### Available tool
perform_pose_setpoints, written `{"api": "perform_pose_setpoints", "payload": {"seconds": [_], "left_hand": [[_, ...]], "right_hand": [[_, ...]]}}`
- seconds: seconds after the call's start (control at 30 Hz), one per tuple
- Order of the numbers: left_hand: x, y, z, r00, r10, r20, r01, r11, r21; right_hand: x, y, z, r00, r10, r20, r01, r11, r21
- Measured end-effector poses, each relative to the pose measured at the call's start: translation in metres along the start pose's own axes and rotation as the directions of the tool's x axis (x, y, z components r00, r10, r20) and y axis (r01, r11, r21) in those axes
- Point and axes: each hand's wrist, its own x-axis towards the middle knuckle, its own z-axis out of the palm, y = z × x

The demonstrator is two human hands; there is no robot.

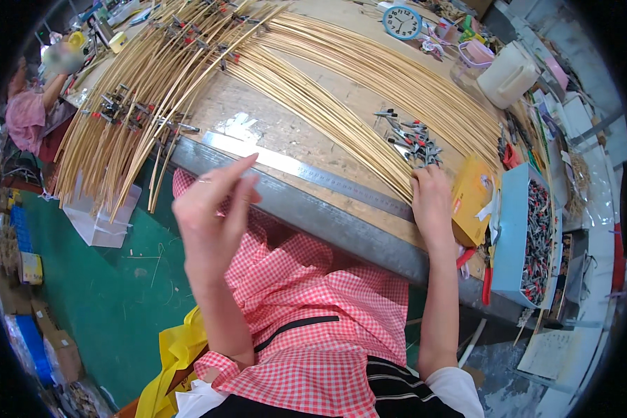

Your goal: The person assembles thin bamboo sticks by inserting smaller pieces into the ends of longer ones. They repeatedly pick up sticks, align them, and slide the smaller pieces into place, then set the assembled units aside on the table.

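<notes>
My left hand (214,209) is raised over the table's front edge, its index finger stretched out and the thumb tip a little apart from it. Nothing shows between them. My right hand (432,202) rests on the table, fingers bent at the near ends of a bundle of thin wooden sticks (327,104). Its fingertips are partly hidden, and they seem closed on the stick ends. A steel ruler (313,174) lies along the table edge between my hands. Just beyond my right hand is a pile of small metal clips (418,141) with red and black tips.
More sticks (390,59) lie across the back. At left, clipped sticks (118,139) overhang the table. A yellow box (471,198) and a blue box of clips (522,237) stand at right, near a white jug (508,75) and a blue clock (402,23). Another person (31,111) sits far left.
</notes>
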Motion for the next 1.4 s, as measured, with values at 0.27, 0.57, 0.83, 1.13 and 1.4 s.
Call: {"api": "perform_pose_setpoints", "payload": {"seconds": [0.27, 0.57, 0.83, 1.13, 1.4], "left_hand": [[-0.016, -0.004, 0.029, 0.989, -0.138, 0.045, 0.145, 0.955, -0.260], [-0.031, -0.030, 0.040, 0.972, -0.206, 0.114, 0.232, 0.915, -0.331], [-0.035, -0.038, 0.043, 0.970, -0.193, 0.149, 0.230, 0.927, -0.296], [-0.037, -0.041, 0.035, 0.978, -0.157, 0.138, 0.184, 0.959, -0.216], [-0.037, -0.041, 0.026, 0.966, -0.206, 0.157, 0.236, 0.948, -0.213]], "right_hand": [[-0.001, -0.007, -0.004, 0.998, 0.053, -0.046, -0.056, 0.997, -0.055], [-0.019, -0.006, -0.032, 0.986, 0.151, -0.072, -0.139, 0.979, 0.151], [0.006, 0.004, -0.021, 0.993, 0.114, 0.029, -0.117, 0.987, 0.109], [0.127, 0.183, 0.037, 1.000, -0.031, 0.003, 0.030, 0.933, -0.358], [0.120, 0.148, 0.015, 0.998, -0.062, 0.016, 0.064, 0.970, -0.233]]}}
